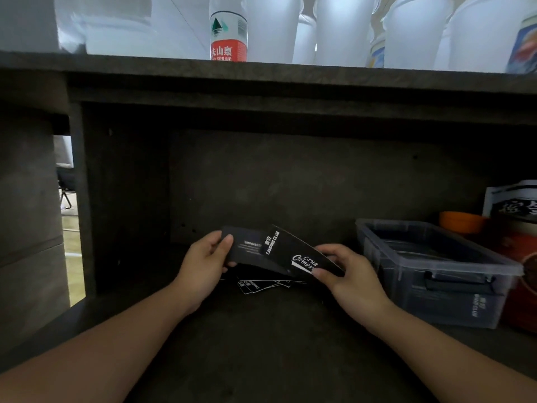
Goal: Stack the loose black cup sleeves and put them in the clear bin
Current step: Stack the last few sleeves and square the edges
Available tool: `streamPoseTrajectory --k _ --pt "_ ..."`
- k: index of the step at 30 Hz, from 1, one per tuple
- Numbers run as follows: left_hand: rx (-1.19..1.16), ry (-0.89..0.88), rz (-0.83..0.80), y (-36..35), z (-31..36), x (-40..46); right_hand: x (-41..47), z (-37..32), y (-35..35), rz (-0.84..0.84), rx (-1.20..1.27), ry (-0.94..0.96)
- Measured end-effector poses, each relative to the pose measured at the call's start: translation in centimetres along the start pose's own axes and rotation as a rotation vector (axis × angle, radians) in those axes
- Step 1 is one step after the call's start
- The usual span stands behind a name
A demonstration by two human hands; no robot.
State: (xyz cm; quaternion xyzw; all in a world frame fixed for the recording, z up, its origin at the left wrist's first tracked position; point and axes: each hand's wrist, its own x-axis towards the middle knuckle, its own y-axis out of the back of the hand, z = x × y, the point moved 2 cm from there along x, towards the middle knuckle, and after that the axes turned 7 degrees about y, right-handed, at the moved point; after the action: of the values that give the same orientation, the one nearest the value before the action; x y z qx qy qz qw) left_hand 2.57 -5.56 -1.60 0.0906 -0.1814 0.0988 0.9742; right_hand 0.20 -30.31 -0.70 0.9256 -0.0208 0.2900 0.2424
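The hands work in a dark recess under a shelf, which caps the room above them. A back wall closes the far side and a side panel the left. The tabletop between the forearms and toward the viewer lies bare. Just beneath the hands, loose sleeves lie on the tabletop. To the right, the bin stands near the right hand, its top open. Past the bin, an orange lid and a red box crowd the right end. The left hand has bare tabletop to its left, up to the side panel.
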Motion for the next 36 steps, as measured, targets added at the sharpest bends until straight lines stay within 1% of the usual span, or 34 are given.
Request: streamPoseTrajectory --k 3,6,7,8,9,11,12,13,14,16,17,19,22,25,27,29,31,33,36 --pt "0.079 -0.092 -0.117 -1.3 0.6 -0.7 0.1 0.1 -0.1 -0.001 -0.197 0.167" --pt "0.109 -0.103 -0.238 -2.3 0.5 -1.2 0.1 0.3 -0.6 -0.094 -0.278 0.227" --pt "0.102 -0.094 -0.247 -2.2 0.5 -1.2 0.0 0.2 -0.7 -0.127 -0.304 0.230" --pt "0.093 -0.085 -0.217 -2.0 0.6 -1.1 0.0 0.1 -0.8 -0.155 -0.330 0.221" --pt "0.101 -0.070 -0.150 -1.6 0.4 -0.6 -0.1 0.0 -0.7 -0.176 -0.348 0.215" --pt "0.243 -0.030 0.057 -0.3 0.2 0.3 -0.2 0.0 -0.9 -0.210 -0.358 0.217" --pt "0.362 -0.002 0.152 0.4 -0.1 0.7 -0.2 -0.1 -1.0 -0.228 -0.362 0.233" --pt "0.495 0.050 0.213 1.1 -0.4 1.1 -0.2 -0.1 -1.1 -0.250 -0.373 0.247" --pt "0.627 0.151 0.228 1.5 -0.8 1.3 -0.3 -0.1 -1.2 -0.268 -0.386 0.256" --pt "0.858 0.391 0.158 1.9 -1.6 1.2 -0.3 -0.1 -1.4 -0.274 -0.377 0.268" --pt "0.949 0.464 0.107 1.9 -1.8 1.1 -0.3 -0.2 -1.3 -0.262 -0.359 0.271" --pt "1.034 0.486 0.074 1.7 -2.1 1.0 -0.4 -0.4 -1.2 -0.227 -0.337 0.273" --pt "0.985 0.463 0.119 1.8 -1.9 1.1 -0.4 -0.5 -1.0 -0.197 -0.329 0.264" --pt "0.898 0.444 0.175 2.0 -2.0 1.4 -0.5 -0.3 -1.1 -0.224 -0.325 0.246" --pt "0.737 0.383 0.221 2.0 -2.0 1.6 -0.5 -0.2 -1.2 -0.241 -0.327 0.231" --pt "0.543 0.275 0.246 1.9 -1.8 1.5 -0.4 -0.2 -1.2 -0.237 -0.326 0.231" --pt "0.472 0.196 0.252 1.7 -1.4 1.2 -0.4 -0.2 -1.2 -0.243 -0.327 0.230" --pt "0.407 0.168 0.259 1.6 -1.3 1.1 -0.5 -0.2 -1.3 -0.256 -0.317 0.221" --pt "0.178 0.114 0.239 1.5 -0.9 1.1 -0.6 -0.1 -1.3 -0.247 -0.305 0.193"
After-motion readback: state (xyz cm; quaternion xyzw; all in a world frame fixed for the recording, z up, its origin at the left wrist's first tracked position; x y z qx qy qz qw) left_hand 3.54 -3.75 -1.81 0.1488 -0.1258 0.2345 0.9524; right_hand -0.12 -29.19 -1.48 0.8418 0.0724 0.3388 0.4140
